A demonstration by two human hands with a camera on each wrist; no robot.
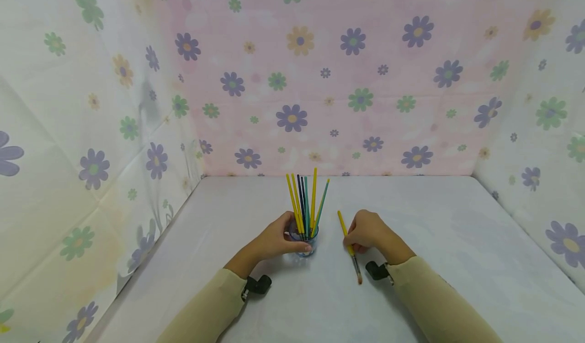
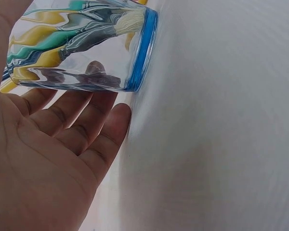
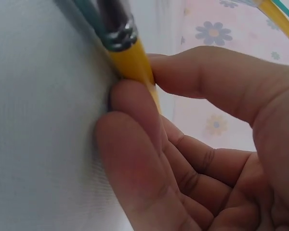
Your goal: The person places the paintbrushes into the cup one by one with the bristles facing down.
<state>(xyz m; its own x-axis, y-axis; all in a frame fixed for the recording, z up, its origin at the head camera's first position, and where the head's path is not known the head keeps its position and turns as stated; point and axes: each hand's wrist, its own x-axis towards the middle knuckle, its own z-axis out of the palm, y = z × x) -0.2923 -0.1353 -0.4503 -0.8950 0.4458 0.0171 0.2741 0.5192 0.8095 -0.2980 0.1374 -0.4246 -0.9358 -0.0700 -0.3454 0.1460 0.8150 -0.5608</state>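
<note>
My left hand point(image 1: 275, 239) holds a clear glass point(image 2: 145, 50) with a blue base, thumb on the near side and fingers on the far side. Several paintbrushes point(image 1: 314, 196) with yellow, teal and dark handles stand in the glass, bristles down, fanning out above its rim. To the right of it, my right hand point(image 1: 366, 229) pinches the yellow handle of a paintbrush point(image 3: 131, 61) between thumb and fingers. This brush lies slanted close along the table, its brown bristles toward me. The fingertips meet the handle just behind the metal ferrule in the right wrist view.
A white-covered table point(image 1: 247, 206) spreads under both hands. Flower-printed cloth walls point(image 1: 333, 99) rise at the back and on both sides. Each wrist carries a small black camera point(image 1: 258, 285) below the beige sleeve point(image 1: 215, 302).
</note>
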